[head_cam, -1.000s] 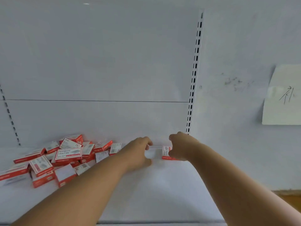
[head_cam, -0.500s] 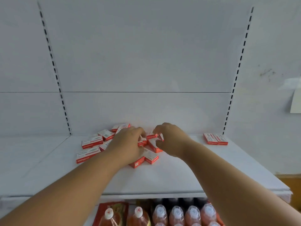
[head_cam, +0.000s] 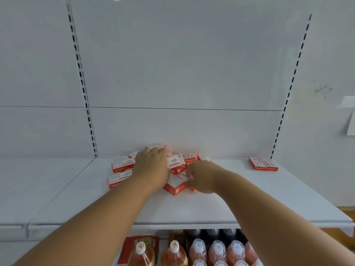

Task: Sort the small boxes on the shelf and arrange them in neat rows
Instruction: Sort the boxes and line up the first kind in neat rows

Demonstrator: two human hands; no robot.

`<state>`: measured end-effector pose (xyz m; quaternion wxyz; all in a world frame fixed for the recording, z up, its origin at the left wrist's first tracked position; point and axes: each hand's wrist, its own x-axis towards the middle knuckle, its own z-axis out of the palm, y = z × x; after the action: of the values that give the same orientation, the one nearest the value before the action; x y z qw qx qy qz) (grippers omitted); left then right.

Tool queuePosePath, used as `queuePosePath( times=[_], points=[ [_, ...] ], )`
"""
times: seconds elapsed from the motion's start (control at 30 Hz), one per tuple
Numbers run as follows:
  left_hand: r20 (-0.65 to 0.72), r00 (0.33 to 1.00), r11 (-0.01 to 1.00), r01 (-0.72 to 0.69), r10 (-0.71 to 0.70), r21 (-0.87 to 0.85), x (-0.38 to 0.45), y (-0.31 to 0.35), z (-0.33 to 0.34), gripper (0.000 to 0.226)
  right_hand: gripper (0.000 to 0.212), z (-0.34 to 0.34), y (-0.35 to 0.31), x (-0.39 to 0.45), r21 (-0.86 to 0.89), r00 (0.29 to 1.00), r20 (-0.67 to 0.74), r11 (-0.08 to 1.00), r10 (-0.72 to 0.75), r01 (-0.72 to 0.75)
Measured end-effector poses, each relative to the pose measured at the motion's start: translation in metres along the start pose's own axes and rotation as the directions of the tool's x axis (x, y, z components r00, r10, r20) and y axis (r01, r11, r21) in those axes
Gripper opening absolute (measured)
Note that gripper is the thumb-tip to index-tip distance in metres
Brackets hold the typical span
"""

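Below the shelf's front edge we see bottles (head_cam: 217, 250) with pale caps and reddish contents in rows, two orange-liquid bottles (head_cam: 173, 254) with white caps to their left, and a red packet (head_cam: 134, 246) standing behind those.

On the white shelf (head_cam: 269, 198), both our forearms reach in from the front edge toward the middle. Our right hand (head_cam: 203, 176) sits at the near side of the pile, fingers curled and pinching at a red-and-white box (head_cam: 175, 186) that lies tilted, one corner pointing at the front edge. We can't tell if the box is lifted or just touched. Our left hand (head_cam: 151, 166) is just left of it and further in, palm down over the pile, fingers reaching to the boxes at the back; they're curled over the far ones, but whether it actually has hold of one is hidden by the hand itself.

The loose pile (head_cam: 178, 162) of small red-and-white boxes is mid-shelf, toward the back edge, unsorted, lying at mixed angles and overlapping. Two boxes (head_cam: 123, 169) at its left side lie flat, nearly parallel.

Well apart, near the back right corner, two boxes (head_cam: 263, 163) sit side by side, touching, aligned.

Behind: white back panel with slotted uprights (head_cam: 288, 93); a sheet of paper (head_cam: 351, 121) on the wall at far right.
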<state>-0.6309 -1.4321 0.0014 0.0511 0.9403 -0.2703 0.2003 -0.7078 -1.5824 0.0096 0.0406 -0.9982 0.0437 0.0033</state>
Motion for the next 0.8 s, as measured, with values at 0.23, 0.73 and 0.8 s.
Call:
queuePosePath(
  times=[0.23, 0.73, 0.8],
  points=[
    [-0.08, 0.994, 0.896, 0.034, -0.077, -0.444, 0.003, 0.01, 0.001, 0.026, 0.03, 0.003, 0.018, -0.011, 0.37, 0.959, -0.157, 0.914, 0.236, -0.165],
    [0.366, 0.915, 0.239, 0.322, 0.172, -0.916, 0.029, 0.168, -0.003, 0.079, 0.033, -0.016, 0.159, -0.077, 0.94, 0.954, -0.084, -0.296, 0.289, 0.173],
    [0.359, 0.908, 0.402, 0.252, 0.218, -0.88, 0.033, 0.191, 0.002, 0.074, 0.057, -0.018, 0.189, -0.084, 0.991, 0.938, -0.059, -0.092, 0.342, 0.096]
  ],
)
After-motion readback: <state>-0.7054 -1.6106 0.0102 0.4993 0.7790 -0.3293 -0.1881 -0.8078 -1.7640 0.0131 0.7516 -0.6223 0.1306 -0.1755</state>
